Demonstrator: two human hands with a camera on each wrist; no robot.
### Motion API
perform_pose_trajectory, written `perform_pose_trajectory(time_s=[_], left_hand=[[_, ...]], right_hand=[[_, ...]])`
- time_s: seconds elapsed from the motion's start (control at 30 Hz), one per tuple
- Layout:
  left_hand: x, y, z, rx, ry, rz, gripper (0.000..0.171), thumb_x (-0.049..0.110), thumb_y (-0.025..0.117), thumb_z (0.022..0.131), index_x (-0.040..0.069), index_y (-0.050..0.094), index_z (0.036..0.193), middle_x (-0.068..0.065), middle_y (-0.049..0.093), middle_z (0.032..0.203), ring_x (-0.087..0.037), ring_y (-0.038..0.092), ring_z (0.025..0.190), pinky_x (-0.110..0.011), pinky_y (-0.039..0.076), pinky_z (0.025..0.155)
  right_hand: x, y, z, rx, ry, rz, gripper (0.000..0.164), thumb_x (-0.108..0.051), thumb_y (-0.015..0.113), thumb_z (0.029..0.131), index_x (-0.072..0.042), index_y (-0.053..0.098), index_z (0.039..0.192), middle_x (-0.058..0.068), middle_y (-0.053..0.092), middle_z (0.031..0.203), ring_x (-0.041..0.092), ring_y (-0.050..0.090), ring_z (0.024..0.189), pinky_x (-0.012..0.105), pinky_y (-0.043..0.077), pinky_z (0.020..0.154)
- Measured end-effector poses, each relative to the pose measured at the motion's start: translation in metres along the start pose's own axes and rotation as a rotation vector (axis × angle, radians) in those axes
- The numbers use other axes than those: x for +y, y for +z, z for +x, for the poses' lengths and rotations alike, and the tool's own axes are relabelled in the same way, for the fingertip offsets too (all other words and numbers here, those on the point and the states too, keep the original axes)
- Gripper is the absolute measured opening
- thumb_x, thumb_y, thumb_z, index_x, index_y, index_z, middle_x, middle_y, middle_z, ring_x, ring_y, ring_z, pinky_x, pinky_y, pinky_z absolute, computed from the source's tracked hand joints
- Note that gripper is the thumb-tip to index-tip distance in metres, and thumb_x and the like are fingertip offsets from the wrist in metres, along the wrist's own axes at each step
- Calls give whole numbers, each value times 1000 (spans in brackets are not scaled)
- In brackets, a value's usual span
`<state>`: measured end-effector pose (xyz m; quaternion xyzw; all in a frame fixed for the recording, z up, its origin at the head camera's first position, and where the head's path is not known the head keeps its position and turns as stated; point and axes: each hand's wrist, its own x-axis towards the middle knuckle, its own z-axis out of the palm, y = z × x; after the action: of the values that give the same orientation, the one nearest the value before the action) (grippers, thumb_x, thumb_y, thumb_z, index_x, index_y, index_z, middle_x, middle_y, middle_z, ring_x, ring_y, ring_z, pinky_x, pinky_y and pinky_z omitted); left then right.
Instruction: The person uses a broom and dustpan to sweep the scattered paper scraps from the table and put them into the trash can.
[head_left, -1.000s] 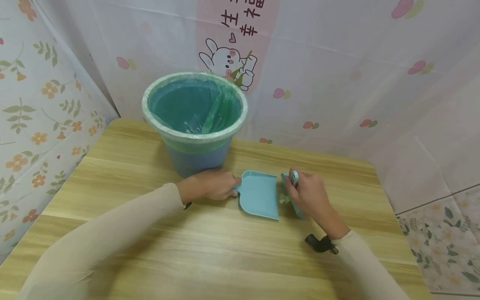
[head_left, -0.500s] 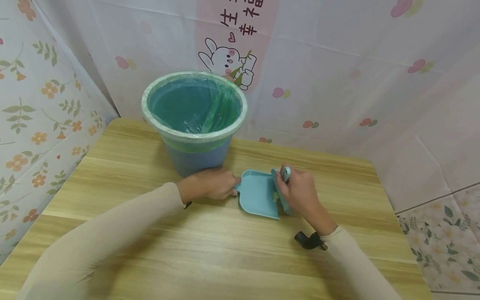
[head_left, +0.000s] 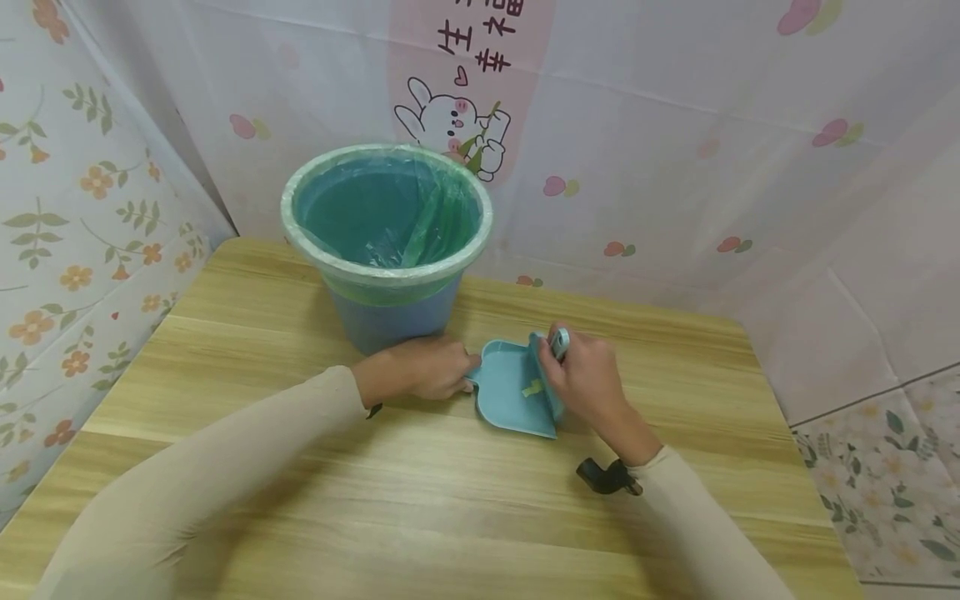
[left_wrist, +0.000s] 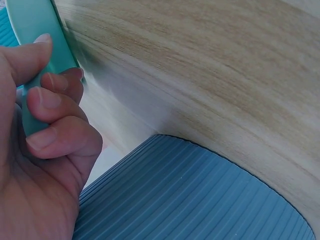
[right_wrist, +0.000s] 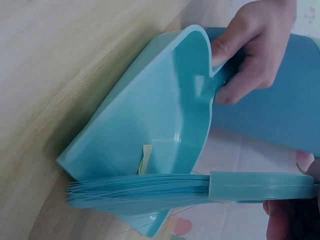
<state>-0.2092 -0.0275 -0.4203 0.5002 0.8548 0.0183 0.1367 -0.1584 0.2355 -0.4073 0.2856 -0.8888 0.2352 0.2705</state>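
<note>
My left hand [head_left: 435, 368] grips the short handle of a light blue dustpan [head_left: 504, 407] that lies on the table. The left wrist view shows its fingers [left_wrist: 65, 132] curled round that handle. A matching blue hand brush [right_wrist: 260, 186] is held in my right hand [head_left: 592, 375]. Its bristles [right_wrist: 140, 192] sit over the dustpan's open front edge. Just ahead of them, a small pale yellow-green scrap [head_left: 532, 387] lies on the pan; the right wrist view shows the same scrap [right_wrist: 145, 159] against the bristles.
A blue bin [head_left: 397, 312] with a clear green liner stands behind my left hand, close to it. Wood-grain table [head_left: 420, 500] surface extends all round. A printed curtain [head_left: 637, 167] hangs along the table's back edge.
My right hand has moved left with the brush, from beside the dustpan to over its front part. The scrap has gone from the table onto the pan. My left hand stays put.
</note>
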Motion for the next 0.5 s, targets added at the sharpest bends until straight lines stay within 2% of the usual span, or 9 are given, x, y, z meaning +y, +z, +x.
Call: perform_pose_trajectory(time_s=[0.27,0.5], left_hand=[[0,0,1,-18,-5,-9,34,31,65,113,0,67,128,-14,75,102,-28,77,99,-41,62,86],[0,-1,1,-3,8,0,32,29,67,112,0,67,126,-9,72,93,-24,77,91,-39,61,81]], right_hand=[[-7,4,7,-11,-9,5,30,-3,67,99,-8,48,76,-3,39,60,8,32,50,29,29,45],[-14,7,14,-30,11,50,28,-5,66,101,-8,51,79,-4,39,59,6,33,49,29,29,45]])
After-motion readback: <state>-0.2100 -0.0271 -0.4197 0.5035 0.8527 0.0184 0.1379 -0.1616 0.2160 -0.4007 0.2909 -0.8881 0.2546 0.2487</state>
